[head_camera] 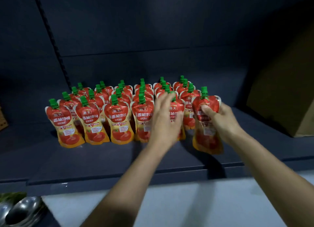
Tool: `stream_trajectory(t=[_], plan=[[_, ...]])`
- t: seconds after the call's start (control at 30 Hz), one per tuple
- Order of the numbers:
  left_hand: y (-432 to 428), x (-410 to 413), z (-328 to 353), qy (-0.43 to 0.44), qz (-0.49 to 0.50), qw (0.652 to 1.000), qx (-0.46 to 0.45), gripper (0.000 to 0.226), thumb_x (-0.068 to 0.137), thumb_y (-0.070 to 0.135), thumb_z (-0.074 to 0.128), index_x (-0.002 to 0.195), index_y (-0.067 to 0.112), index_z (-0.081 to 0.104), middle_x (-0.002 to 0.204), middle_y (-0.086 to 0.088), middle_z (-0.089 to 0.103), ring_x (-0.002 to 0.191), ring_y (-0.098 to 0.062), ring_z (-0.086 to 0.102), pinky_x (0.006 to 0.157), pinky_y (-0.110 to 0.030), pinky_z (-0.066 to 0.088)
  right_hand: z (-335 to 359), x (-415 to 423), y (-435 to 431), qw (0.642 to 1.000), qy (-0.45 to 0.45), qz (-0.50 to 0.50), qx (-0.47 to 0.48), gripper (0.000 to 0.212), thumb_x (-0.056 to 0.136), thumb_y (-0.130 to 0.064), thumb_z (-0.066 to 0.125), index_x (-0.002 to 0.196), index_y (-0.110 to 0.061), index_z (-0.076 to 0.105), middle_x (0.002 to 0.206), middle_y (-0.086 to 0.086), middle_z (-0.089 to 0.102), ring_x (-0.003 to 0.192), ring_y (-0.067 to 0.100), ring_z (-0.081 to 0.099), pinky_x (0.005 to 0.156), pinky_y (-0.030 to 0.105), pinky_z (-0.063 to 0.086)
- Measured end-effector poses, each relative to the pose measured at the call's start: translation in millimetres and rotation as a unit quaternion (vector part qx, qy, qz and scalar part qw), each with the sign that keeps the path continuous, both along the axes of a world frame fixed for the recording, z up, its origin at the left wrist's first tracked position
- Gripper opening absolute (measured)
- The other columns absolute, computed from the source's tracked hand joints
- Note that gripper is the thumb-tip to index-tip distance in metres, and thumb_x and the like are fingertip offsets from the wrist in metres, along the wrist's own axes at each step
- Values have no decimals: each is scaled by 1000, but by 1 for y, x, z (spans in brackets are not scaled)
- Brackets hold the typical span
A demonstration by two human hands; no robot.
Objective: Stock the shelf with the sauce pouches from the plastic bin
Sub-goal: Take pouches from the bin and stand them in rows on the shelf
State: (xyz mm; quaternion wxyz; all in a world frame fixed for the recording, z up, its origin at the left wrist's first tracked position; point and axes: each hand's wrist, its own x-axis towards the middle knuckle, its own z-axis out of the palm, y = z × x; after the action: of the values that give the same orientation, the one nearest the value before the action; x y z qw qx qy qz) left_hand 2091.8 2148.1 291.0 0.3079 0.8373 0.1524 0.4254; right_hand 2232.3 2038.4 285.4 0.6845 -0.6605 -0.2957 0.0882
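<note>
On my feed the left hand [167,117] is smeared by blur. Its fingers [163,99] look straight and spread, holding nothing. They cover most of one front pouch [177,107], the fifth along from the left, so I cannot tell whether they touch it.

The right hand [219,119] grips a sauce pouch [208,135] by its upper body, fingers curled across the label. This pouch is upright at the right end of the block, nearest the front edge of the shelf [119,160]. Its base seems to rest there, though I can't be sure.

The other pouches [119,119] stand in files running toward the shelf's back, green caps up, the rear ones mostly hidden by those ahead. The front labels read 海天 in a badge and 番茄沙司 in large white characters; the smaller print is illegible.

A cardboard box [285,90] at the shelf's right end is cut off by the frame. Metal bowls [20,209] show only partly at the lower left.
</note>
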Motion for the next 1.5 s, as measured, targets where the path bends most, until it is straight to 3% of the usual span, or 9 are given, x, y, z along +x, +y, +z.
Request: stream_trajectory(t=[0.07,0.17,0.23,0.4,0.53,0.73,1.1,1.3,1.5], plan=[[18,5,26,23,43,999,20,64,95,19,60,150,25,29,155,5,25,141,-6,25,108,-15,18,-1,14,1,1000,8,18,10,3,89,-22,65,92,-22,64,90,2,74,84,21,72,77,41,56],[43,21,55,153,58,985,59,75,92,22,65,153,24,21,157,1,27,143,-16,28,111,-25,25,-3,28,4,997,29,73,15,7,86,-13,67,91,-17,65,90,5,74,86,25,71,78,41,57],[52,30,61,239,54,965,96,73,89,26,69,150,23,28,153,-3,36,140,-21,36,112,-36,34,-7,38,1,995,26,99,-16,8,84,-13,68,92,-16,68,89,3,75,86,21,71,79,40,56],[59,41,70,315,33,936,152,45,87,26,71,130,23,56,132,-6,57,118,-27,56,93,-38,50,0,64,-3,989,-16,97,-106,15,85,-5,67,89,-19,69,91,2,74,90,22,70,82,40,54],[61,44,72,321,20,938,132,30,87,21,71,115,24,62,119,-4,62,107,-24,60,82,-32,50,3,72,5,986,-63,93,-122,19,85,2,65,78,-16,65,76,-2,74,77,16,70,74,36,55],[60,46,76,329,31,936,121,33,86,23,72,118,23,64,105,0,63,100,-22,61,83,-34,52,2,85,14,983,-84,108,-125,12,86,-2,66,84,-14,67,80,-2,75,82,16,71,77,38,57],[56,48,81,348,36,930,107,43,88,22,70,130,23,58,120,-5,63,111,-25,60,87,-35,49,1,87,16,983,-90,112,-117,14,88,-4,63,100,3,63,94,7,73,85,17,70,77,35,59],[58,49,79,354,42,929,103,37,88,23,70,123,27,61,121,-5,61,108,-25,60,89,-39,53,2,84,16,984,-70,109,-125,9,87,-2,63,95,-8,62,90,1,72,86,18,69,75,32,58],[54,46,68,358,76,916,164,49,91,30,65,137,29,46,130,-4,57,117,-27,57,94,-43,52,-5,70,12,981,-83,52,-167,46,86,-11,68,129,-13,50,118,4,63,110,19,59,91,38,51]])
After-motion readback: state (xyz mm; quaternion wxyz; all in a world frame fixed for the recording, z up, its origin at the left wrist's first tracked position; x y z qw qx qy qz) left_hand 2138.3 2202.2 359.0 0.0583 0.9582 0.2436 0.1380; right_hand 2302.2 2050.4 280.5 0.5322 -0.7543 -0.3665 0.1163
